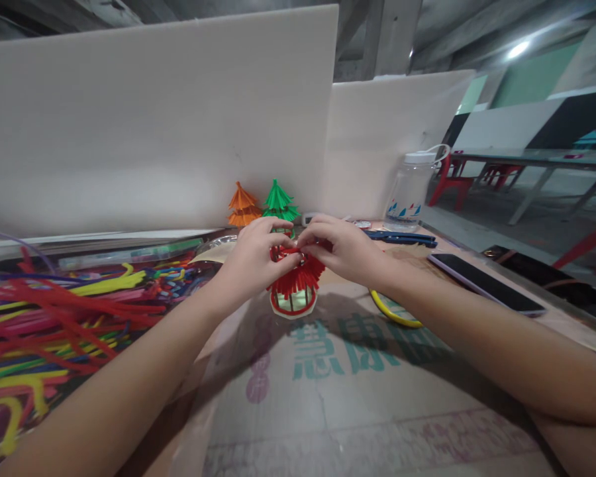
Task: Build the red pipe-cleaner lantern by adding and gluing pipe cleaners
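Observation:
A small red pagoda [295,283] of pipe cleaners stands in front of me, with a fringed red roof and a pale base with a reflective floor. My left hand [261,255] is at its left side, thumb and fingers closed on its upper part. From the right, my right hand [342,248] pinches at the same upper part, its fingertips close to those of the left. What exactly lies between the right fingertips is too small to make out. Behind the hands rise an orange pagoda [243,207] and a green pagoda [278,201] with similar fringed roofs.
Many coloured pipe cleaners [64,318] lie heaped at left. On the right are dark blue-handled pliers [400,237], a yellow ring-shaped item [395,313], a phone [484,281] and a clear water bottle [406,192]. White boards [153,126] stand along the back.

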`<state>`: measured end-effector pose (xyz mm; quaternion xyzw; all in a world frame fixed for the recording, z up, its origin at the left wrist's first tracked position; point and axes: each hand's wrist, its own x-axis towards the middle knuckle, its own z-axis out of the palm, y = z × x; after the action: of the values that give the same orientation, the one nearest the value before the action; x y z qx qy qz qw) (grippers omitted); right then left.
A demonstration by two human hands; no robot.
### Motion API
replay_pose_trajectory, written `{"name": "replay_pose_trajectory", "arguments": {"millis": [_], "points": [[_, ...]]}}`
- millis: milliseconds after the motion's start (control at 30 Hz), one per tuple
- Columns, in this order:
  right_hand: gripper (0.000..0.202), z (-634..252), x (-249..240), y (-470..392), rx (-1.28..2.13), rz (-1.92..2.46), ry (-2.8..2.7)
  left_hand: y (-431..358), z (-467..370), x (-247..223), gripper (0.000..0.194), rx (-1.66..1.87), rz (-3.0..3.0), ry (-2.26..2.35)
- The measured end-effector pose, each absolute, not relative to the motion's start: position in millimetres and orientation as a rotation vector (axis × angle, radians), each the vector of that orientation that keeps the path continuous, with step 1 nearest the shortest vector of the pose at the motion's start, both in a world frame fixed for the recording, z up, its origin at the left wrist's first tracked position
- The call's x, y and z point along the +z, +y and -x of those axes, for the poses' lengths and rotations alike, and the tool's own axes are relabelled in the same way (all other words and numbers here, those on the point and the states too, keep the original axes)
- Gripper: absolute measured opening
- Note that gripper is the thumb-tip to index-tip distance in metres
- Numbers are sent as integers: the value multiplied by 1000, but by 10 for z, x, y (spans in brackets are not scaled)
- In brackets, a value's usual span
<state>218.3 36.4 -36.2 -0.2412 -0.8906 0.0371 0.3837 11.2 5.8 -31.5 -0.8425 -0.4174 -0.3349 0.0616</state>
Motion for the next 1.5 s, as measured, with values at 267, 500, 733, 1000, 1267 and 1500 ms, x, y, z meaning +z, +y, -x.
{"name": "replay_pose_trajectory", "arguments": {"millis": [267, 500, 733, 1000, 1267, 1500], "points": [[18, -2183, -359, 356, 83, 618, -2286, 66, -114, -313, 11, -1007, 2563, -1250], [19, -2183, -373, 376, 52, 607, -2285, -9, -33, -143, 25, -1007, 2631, -1289], [17, -2181, -387, 383, 70, 628, -2276, 12, -48, -172, 23, -967, 2655, -1268], [18, -2181, -381, 387, 59, 636, -2292, 11, -109, -242, 25, -1053, 2580, -1331], [14, -2180, -371, 348, 27, 653, -2285, 13, -128, -248, 24, -1058, 2595, -1290], [9, -2186, -372, 353, 24, 664, -2277, 20, -118, -248, 24, -1049, 2590, -1306]]}}
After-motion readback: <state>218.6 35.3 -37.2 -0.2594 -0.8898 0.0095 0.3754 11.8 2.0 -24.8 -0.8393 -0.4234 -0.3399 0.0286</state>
